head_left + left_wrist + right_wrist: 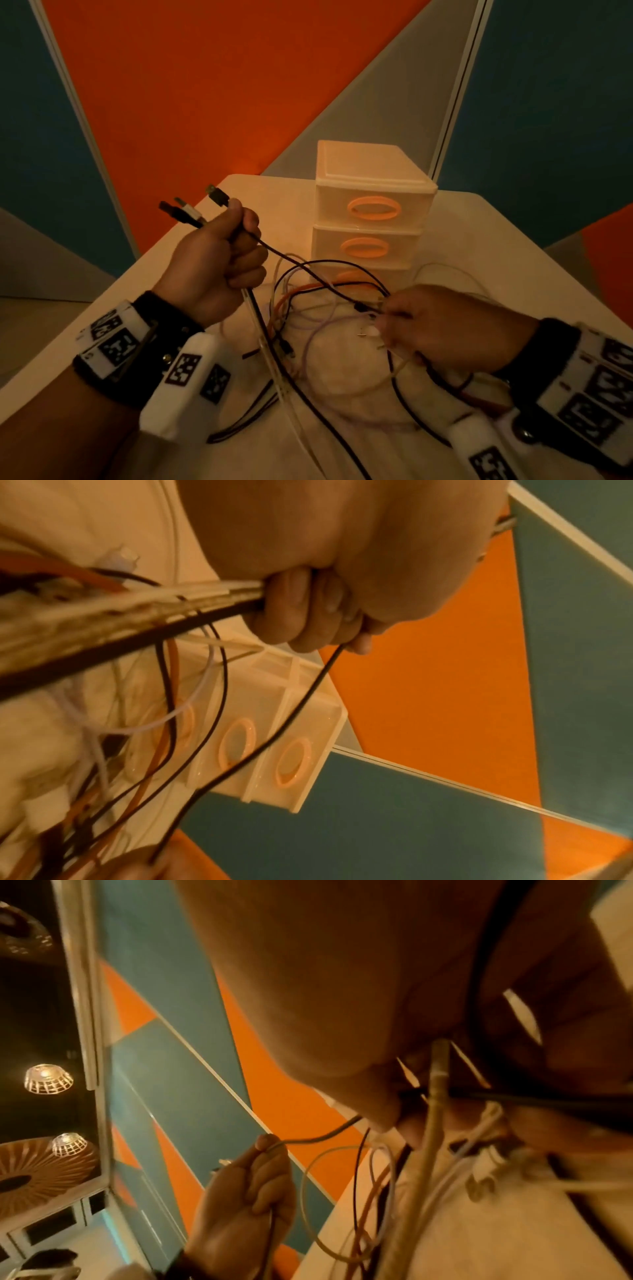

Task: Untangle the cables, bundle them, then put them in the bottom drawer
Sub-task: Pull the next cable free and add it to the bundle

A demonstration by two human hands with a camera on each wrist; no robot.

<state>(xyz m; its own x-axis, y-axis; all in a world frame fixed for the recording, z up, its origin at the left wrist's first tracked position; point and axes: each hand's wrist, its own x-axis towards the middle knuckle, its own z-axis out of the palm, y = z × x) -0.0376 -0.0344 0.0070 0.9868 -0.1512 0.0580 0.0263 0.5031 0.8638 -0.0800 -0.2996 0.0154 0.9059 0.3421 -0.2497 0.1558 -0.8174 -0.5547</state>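
Left hand: I see my left hand raised above the left part of the table, closed as a fist around several cables. The fingers are curled tight, and the bundle leaves the fist toward the table.
USB plugs: three plugs stick out above the fist, two black and one white, pointing up and to the left.
Black cable: one thin black cable runs from under the left thumb across to my right hand and looks rather straight between them.
Right hand: my right hand is low over the table, near its right edge, in front of the drawer unit. Its fingertips pinch small cable ends; more cables pass under the palm. I cannot tell exactly how many it holds, the picture is blurred there.
Cable pile: the rest of the cables lies as loose loops on the middle of the table between both hands: black, white, one orange, one pale purple. They still cross each other.
Drawer unit: a small white plastic unit with three drawers stands at the far side of the table. Each drawer has an orange oval handle. The bottom drawer is partly hidden behind the cable loops and looks closed.
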